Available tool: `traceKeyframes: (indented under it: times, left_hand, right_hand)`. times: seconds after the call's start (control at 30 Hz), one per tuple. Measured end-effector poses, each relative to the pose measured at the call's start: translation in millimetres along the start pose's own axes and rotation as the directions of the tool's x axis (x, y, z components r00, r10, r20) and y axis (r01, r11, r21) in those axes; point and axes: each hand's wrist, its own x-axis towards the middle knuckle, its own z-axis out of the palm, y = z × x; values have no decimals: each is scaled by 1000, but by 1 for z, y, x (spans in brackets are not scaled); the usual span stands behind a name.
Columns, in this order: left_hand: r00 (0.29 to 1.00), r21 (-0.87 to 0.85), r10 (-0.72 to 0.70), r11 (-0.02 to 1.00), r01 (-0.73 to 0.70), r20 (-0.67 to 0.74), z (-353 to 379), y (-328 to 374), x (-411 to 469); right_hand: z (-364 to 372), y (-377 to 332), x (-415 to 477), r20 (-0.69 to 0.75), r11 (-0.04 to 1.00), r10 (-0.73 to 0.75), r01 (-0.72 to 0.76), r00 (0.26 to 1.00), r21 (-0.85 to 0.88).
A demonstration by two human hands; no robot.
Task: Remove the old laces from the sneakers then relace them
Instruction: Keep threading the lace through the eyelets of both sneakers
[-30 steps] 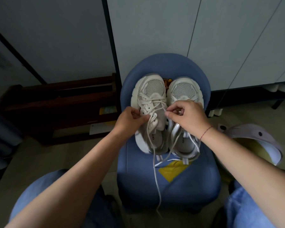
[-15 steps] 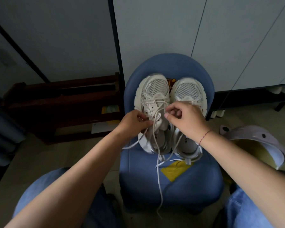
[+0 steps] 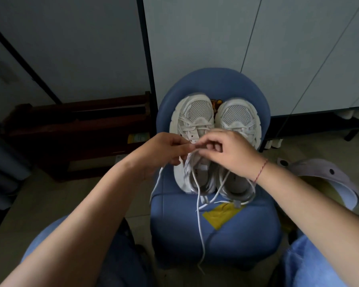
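Observation:
Two white mesh sneakers stand side by side, toes pointing away from me, on a blue padded stool (image 3: 214,230). Over the tongue of the left sneaker (image 3: 192,114), my left hand (image 3: 164,152) and my right hand (image 3: 229,152) meet with their fingertips together. Both pinch its white lace (image 3: 200,216). One end of that lace hangs down over the stool's front, and a loop droops off its left side. The right sneaker (image 3: 237,116) sits partly under my right hand, with loose lace ends trailing behind its heel.
A yellow patch (image 3: 222,214) marks the stool seat. To the left stands a dark wooden rack (image 3: 75,129), and a lilac lidded bin (image 3: 330,179) sits at the right. Grey panels form the wall behind. My knees in blue jeans frame the bottom corners.
My hands have drawn closer together above the left sneaker's tongue. A loop of lace has been pulled out and now hangs off the stool's left side.

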Motion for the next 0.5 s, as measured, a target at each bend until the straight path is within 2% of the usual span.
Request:
traceKeyframes:
  times: [0.07, 0.13, 0.23, 0.3, 0.33, 0.4, 0.43, 0.5]
  left_hand:
    - [1000, -12, -3, 1000, 3, -7, -5, 1, 1]
    - [1000, -24, 12, 1000, -12, -4, -9, 2, 1]
    - [1000, -6, 13, 1000, -13, -14, -9, 3, 0]
    - [1000, 15, -5, 1000, 6, -19, -8, 2, 1]
    - [1000, 22, -14, 1000, 15, -15, -7, 1, 1]
    - [1000, 26, -18, 1000, 18, -3, -4, 0, 2]
    - [1000, 17, -12, 1000, 12, -2, -2, 0, 2]
    - [1000, -11, 1, 1000, -2, -11, 2, 1, 3]
  right_hand:
    - [-9, 7, 3, -64, 997, 63, -60, 996, 58]
    - [-18, 16, 6, -207, 976, 172, -139, 963, 166]
    - [-26, 32, 9, -407, 917, 375, -272, 833, 291]
    - [-30, 36, 7, -476, 894, 446, -355, 758, 273]
    - [-30, 33, 5, -508, 910, 413, -368, 756, 191]
    - [-29, 19, 3, -499, 966, 203, -254, 842, -36]
    - [-25, 9, 2, -416, 984, 109, -158, 903, -86]
    - [-12, -10, -2, -162, 995, 24, -39, 987, -89]
